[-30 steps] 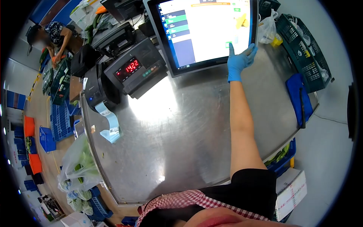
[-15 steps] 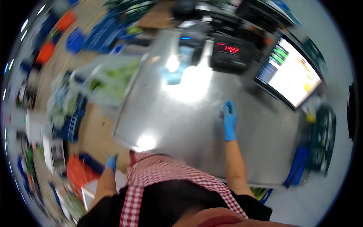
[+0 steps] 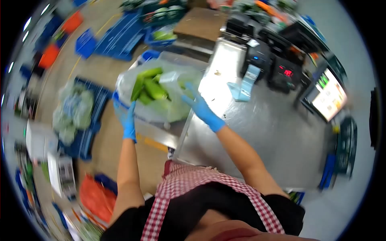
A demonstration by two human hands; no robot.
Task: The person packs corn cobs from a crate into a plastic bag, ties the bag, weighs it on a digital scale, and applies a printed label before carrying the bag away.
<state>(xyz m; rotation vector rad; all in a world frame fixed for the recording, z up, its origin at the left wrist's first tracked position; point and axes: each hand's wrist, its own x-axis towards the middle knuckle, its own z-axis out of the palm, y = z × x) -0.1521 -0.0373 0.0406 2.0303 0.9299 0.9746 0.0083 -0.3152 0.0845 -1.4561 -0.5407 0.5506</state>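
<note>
A clear plastic bag point(image 3: 177, 105) lines a blue basket point(image 3: 117, 99) and holds several long green vegetables point(image 3: 152, 87), perhaps corn in the husk. My left hand point(image 3: 126, 118), in a blue glove, is at the near left rim with its fingers apart. Reaching over from the right, my gloved right hand point(image 3: 201, 107) has spread fingers against the bag's right side. Whether either hand pinches the plastic is hard to see, but both look open.
To the right is a steel table point(image 3: 249, 136) with a strip of blue labels point(image 3: 243, 86), a label printer point(image 3: 257, 60), a red-digit display point(image 3: 286, 72) and a lit screen point(image 3: 325, 94). Bagged vegetables point(image 3: 72, 108) lie on a blue pallet point(image 3: 93, 102) at left.
My view has shifted left. My right hand has left the area above the table for the bag, and my left hand has risen from my side to the basket's rim.
</note>
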